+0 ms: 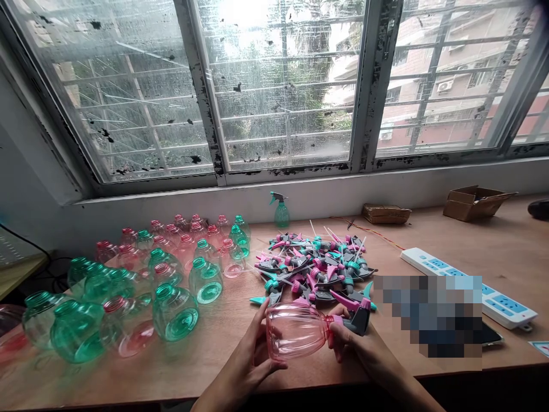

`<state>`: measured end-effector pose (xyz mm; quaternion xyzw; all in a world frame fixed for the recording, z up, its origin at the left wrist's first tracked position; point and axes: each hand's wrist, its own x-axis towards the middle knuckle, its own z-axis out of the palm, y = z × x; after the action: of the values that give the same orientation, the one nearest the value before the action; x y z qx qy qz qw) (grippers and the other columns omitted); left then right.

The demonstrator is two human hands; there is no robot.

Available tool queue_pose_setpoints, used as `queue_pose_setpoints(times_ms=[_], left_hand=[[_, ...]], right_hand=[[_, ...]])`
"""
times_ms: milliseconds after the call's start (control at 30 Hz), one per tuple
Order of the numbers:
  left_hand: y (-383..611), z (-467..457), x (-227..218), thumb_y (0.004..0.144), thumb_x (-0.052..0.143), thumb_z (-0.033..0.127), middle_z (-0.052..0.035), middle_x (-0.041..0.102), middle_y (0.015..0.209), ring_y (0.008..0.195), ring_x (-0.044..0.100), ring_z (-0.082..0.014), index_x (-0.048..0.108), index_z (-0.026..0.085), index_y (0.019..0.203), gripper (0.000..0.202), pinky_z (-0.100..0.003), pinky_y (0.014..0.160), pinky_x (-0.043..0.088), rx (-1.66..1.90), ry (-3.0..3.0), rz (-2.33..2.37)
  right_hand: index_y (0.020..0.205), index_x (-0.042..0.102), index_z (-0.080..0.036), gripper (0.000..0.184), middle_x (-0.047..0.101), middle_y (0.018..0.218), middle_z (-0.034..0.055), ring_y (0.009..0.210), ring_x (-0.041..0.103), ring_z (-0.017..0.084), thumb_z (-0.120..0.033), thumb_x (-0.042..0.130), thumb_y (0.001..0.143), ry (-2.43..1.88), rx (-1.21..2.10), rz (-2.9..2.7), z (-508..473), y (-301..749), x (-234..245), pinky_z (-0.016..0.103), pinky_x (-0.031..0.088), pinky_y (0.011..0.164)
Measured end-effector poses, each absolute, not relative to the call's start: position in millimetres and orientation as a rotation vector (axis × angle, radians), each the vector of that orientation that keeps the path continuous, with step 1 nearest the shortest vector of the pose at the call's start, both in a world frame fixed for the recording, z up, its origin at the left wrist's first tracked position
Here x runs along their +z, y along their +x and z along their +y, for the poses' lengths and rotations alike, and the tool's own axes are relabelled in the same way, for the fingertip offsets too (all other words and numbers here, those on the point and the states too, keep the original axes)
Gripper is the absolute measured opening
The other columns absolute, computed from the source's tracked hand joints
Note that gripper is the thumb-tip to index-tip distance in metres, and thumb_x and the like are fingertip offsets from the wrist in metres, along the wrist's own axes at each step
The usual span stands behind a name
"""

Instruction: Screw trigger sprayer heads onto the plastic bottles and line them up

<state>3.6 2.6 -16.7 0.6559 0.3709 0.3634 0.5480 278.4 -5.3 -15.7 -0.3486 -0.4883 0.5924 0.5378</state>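
My left hand (253, 357) is wrapped round the base of a clear pink plastic bottle (295, 330) lying sideways near the table's front edge. My right hand (349, 343) grips the bottle's neck, where a pink and grey trigger sprayer head (355, 317) sits on it. Just behind lies a pile of several pink, teal and grey sprayer heads (313, 266). To the left, several headless green and pink bottles (171, 269) are spread over the table.
One assembled green spray bottle (281, 212) stands by the windowsill. A white power strip (467, 286) lies at the right, with a blurred patch (431, 315) in front of it. A brown packet (386, 213) and an open cardboard box (474, 201) sit at the back right.
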Motion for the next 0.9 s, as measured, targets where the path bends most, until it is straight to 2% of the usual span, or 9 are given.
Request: queue_pose_setpoints(times_ms=[233,433,600,667,733,800,900], left_hand=[[5,2,-9,0.081,0.083,0.039,-0.0041,0.061,0.117,0.113,0.059,-0.0252,0.008,0.036,0.162,0.111,-0.046,0.117,0.035,0.85,1.58,0.846],[8,-1,-1,0.086,0.076,0.049,-0.0091,0.054,0.145,0.134,0.051,-0.0293,0.002,0.033,0.163,0.108,-0.043,0.122,0.029,0.862,1.575,0.847],[5,0,0,0.087,0.072,0.056,-0.0104,0.042,0.16,0.149,0.034,-0.0328,0.008,0.03,0.163,0.103,-0.044,0.127,0.014,0.841,1.671,0.884],[3,1,-3,0.087,0.071,0.058,-0.0106,0.043,0.157,0.148,0.034,-0.0332,0.01,0.031,0.163,0.101,-0.045,0.127,0.016,0.855,1.656,0.871],[2,1,-6,0.085,0.073,0.057,-0.0103,0.048,0.146,0.136,0.045,-0.0327,0.013,0.032,0.162,0.101,-0.047,0.123,0.025,0.862,1.617,0.869],[3,0,-6,0.083,0.078,0.05,-0.0085,0.052,0.136,0.124,0.052,-0.0304,0.014,0.035,0.162,0.103,-0.047,0.118,0.033,0.849,1.585,0.886],[4,-2,-2,0.078,0.085,0.036,-0.0063,0.053,0.129,0.121,0.05,-0.0296,0.014,0.037,0.162,0.11,-0.045,0.116,0.036,0.804,1.584,0.927]], right_hand=[[0.083,0.058,-0.02,0.036,0.07,0.066,-0.0013,0.049,0.061,0.012,-0.051,0.076,0.087,-0.814,1.417,-1.154,-5,279,-16,0.024,0.047,0.049],[0.082,0.057,-0.02,0.037,0.071,0.067,0.0,0.05,0.061,0.014,-0.052,0.076,0.086,-0.825,1.416,-1.157,-3,280,-20,0.025,0.046,0.05],[0.086,0.057,-0.021,0.038,0.072,0.067,-0.0001,0.05,0.06,0.014,-0.053,0.076,0.086,-0.849,1.414,-1.157,-4,280,-20,0.025,0.045,0.05],[0.087,0.057,-0.021,0.038,0.072,0.068,0.0,0.05,0.061,0.014,-0.054,0.076,0.086,-0.852,1.414,-1.169,-4,280,-19,0.025,0.044,0.05],[0.086,0.058,-0.021,0.038,0.072,0.067,0.0002,0.05,0.061,0.014,-0.054,0.076,0.086,-0.854,1.407,-1.175,-5,280,-18,0.025,0.043,0.05],[0.084,0.058,-0.02,0.038,0.071,0.067,-0.0001,0.05,0.061,0.014,-0.054,0.076,0.085,-0.848,1.399,-1.175,-5,279,-16,0.025,0.044,0.05],[0.083,0.059,-0.02,0.038,0.07,0.066,-0.0008,0.05,0.061,0.014,-0.053,0.077,0.085,-0.838,1.404,-1.159,-4,279,-15,0.026,0.047,0.05]])
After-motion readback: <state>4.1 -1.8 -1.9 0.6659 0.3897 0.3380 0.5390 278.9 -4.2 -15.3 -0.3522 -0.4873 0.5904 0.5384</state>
